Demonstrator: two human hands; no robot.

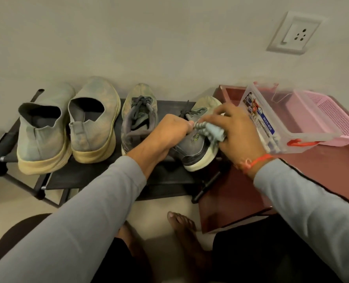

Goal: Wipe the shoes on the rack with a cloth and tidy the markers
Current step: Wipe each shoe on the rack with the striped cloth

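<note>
Four shoes sit on our rack (83, 176). Our left hand (172, 129) grips the rightmost shoe (194, 152); our right hand (238, 131) clutches the cloth (210, 131) against it.

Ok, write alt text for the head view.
The right hand presses a pale blue cloth onto the rightmost grey lace-up sneaker on a black shoe rack while the left hand steadies it. Three more shoes stand alongside.

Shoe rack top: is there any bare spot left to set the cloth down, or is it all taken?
Free: the front strip of the rack, before the slip-on pair, and the maroon table in front of the clear box. Crowded: the right end, where the left hand and right hand press the cloth on the grey sneaker.
</note>
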